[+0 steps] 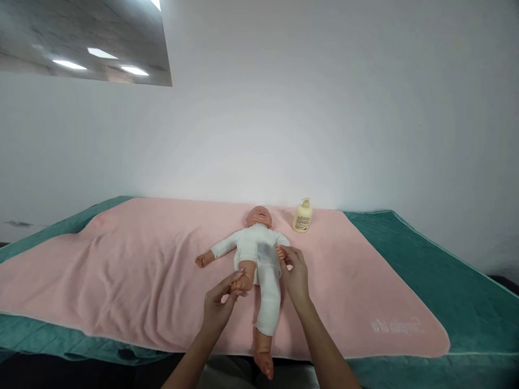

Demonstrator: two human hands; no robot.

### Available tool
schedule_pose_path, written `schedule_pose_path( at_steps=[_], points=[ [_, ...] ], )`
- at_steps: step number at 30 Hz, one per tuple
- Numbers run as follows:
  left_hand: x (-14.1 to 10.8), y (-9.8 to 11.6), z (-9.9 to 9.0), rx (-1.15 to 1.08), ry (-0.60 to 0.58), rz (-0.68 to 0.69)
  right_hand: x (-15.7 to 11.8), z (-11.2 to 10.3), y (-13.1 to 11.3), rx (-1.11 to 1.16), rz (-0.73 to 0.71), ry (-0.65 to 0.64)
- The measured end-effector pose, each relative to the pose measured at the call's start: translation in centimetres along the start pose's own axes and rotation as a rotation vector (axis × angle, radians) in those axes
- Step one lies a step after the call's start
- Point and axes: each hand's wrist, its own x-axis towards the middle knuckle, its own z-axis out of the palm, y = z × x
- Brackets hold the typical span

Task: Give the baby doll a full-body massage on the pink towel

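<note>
A baby doll [257, 243] in white cloth lies on its back on a pink blanket [162, 254], head toward the wall. My left hand [219, 300] pinches the doll's foot [242, 281], which is raised with the leg bent toward the body. At the other side, my right hand [295, 273] has thumb and fingers closed round the doll's small hand [280, 252]. The doll's other leg [268, 302] stretches toward me, its foot over the front edge. Its other arm [223, 247] lies out to the left.
A cream pump bottle [302, 217] stands upright on the blanket, right of the doll's head. Under the blanket is a green cover [405, 248]. A white wall [304, 108] rises behind, with a reflective panel [81, 43] at upper left.
</note>
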Motion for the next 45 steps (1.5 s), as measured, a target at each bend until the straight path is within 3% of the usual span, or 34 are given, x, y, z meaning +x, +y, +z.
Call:
schedule_pose_path(
  at_steps=[4, 8, 15, 21, 27, 30, 37, 41, 45],
  points=[
    [1.8, -0.2, 1.8, -0.110, 0.039, -0.076, -1.0, 1.9, -0.1, -0.062, -0.121, -0.109],
    [2.7, 0.0, 2.7, -0.187, 0.010, -0.099, -1.2, 2.3, 0.3, -0.102, -0.164, -0.149],
    [0.9, -0.1, 1.9, -0.080, -0.022, -0.061, -0.5, 1.0, 0.6, -0.065, -0.114, -0.128],
    [-3.0, 0.3, -0.3, 0.045, -0.131, 0.102, 1.3, -2.0, 1.6, -0.074, 0.065, 0.010],
    [-5.8, 0.3, -2.8, 0.176, -0.228, 0.365, 2.4, -5.6, 3.8, -0.041, 0.443, 0.120],
    [-6.9, 0.1, -3.5, 0.253, -0.295, 0.451, 1.9, -7.2, 5.3, 0.028, 0.550, 0.137],
    [-9.2, -1.9, -3.3, 0.360, -0.364, 0.528, 0.7, -8.3, 7.8, 0.167, 0.599, 0.140],
    [-9.9, -2.8, -3.1, 0.362, -0.380, 0.515, 0.7, -8.1, 7.5, 0.155, 0.597, 0.163],
    [-9.5, -2.3, -3.1, 0.358, -0.330, 0.524, 0.9, -7.9, 6.4, 0.103, 0.609, 0.201]
  ],
)
